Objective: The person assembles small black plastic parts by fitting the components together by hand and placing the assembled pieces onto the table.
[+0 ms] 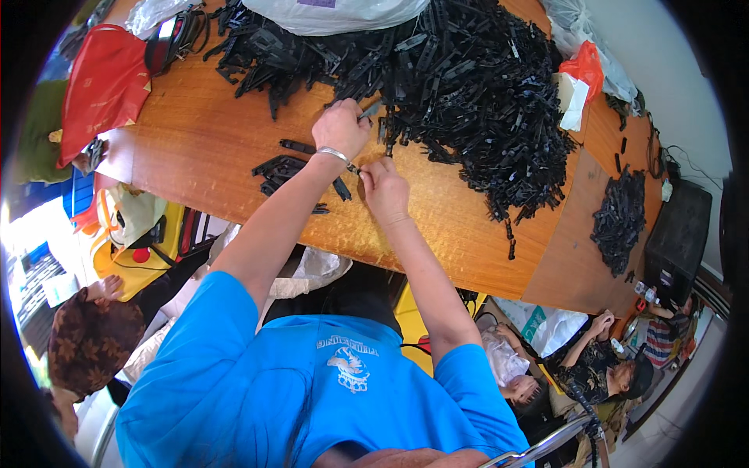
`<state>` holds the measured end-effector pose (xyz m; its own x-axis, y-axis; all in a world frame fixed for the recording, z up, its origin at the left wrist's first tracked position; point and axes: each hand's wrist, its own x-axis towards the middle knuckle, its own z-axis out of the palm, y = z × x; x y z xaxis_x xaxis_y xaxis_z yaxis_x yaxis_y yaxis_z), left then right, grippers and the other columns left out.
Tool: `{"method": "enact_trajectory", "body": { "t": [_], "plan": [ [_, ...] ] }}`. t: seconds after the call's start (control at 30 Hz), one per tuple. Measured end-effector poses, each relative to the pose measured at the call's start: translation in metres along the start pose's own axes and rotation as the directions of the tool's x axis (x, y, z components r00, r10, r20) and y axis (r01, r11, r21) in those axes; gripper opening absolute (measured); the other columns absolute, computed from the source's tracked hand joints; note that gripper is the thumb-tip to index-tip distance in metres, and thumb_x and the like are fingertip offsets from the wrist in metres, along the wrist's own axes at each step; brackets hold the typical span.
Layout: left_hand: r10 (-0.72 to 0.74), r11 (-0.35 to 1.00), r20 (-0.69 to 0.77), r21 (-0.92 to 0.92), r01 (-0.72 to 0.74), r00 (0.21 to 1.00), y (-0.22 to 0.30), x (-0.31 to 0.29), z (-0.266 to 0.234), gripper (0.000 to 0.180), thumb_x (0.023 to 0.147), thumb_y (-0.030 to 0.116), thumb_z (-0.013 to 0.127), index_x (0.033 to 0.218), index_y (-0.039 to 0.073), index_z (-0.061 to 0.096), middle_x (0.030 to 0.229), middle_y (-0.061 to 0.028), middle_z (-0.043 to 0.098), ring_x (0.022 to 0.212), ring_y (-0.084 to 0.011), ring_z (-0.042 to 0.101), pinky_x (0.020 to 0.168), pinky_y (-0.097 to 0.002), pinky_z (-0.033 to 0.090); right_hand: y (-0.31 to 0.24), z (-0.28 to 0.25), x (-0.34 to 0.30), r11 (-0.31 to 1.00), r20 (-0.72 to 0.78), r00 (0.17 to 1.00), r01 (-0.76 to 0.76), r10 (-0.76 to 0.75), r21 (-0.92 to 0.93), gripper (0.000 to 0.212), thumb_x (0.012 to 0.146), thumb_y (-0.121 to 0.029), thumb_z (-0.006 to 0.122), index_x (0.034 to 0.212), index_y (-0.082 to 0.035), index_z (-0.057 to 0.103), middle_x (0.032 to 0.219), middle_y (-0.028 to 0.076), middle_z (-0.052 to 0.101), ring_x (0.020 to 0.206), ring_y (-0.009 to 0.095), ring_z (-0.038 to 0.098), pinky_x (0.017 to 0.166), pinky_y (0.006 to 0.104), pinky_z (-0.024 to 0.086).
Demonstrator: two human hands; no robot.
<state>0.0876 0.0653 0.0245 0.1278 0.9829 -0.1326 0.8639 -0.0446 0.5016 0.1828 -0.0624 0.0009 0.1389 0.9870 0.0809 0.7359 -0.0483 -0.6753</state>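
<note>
Over the wooden table, my left hand (343,129), with a silver bangle (334,154) at its wrist, is closed around a grey, flat, blade-like strip (370,110) that sticks out past the fingers. Just below and to the right, my right hand (385,189) is pinched shut; a small dark bit shows at its fingertips, too little to name. A large heap of black plastic parts (468,101) spreads beyond both hands. Left of my right hand lies a small group of similar black parts (282,171), partly behind my left forearm.
A white sack (335,15) rests on the heap. A red bag (105,86) hangs at the table's left end. Rightward are a white box (573,101), a smaller black pile (619,222) and a black case (677,242). Other people sit at lower left and lower right.
</note>
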Motion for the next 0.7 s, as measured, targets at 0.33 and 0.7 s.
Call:
{"method": "enact_trajectory", "body": {
  "t": [0.33,0.7],
  "plan": [
    [0.375,0.874,0.117,-0.376,-0.308,0.920,-0.043,-0.060,-0.027,0.011,0.082,0.003,0.063,0.090,0.003,0.056,0.088,-0.0151,0.058,0.083,-0.0358,0.060,0.071,-0.0412,0.049,-0.011,-0.024,0.012,0.384,0.288,0.816,-0.509,0.502,0.770,0.017,0.095,-0.011,0.059,0.108,0.001,0.059,0.073,0.005,0.060,0.052,0.010,0.057,0.044,0.0227,0.044],
    [0.214,0.919,0.562,-0.393,0.031,0.799,-0.057,-0.052,-0.024,0.019,0.076,0.002,0.076,0.091,0.001,0.065,0.089,-0.0056,0.065,0.078,-0.0120,0.060,0.073,-0.0278,0.050,-0.007,0.005,-0.028,0.781,0.138,0.876,-0.476,0.463,0.404,0.016,0.083,-0.005,0.071,0.084,0.000,0.056,0.075,0.016,0.061,0.060,0.029,0.060,0.055,0.0375,0.047]
  ]
}}
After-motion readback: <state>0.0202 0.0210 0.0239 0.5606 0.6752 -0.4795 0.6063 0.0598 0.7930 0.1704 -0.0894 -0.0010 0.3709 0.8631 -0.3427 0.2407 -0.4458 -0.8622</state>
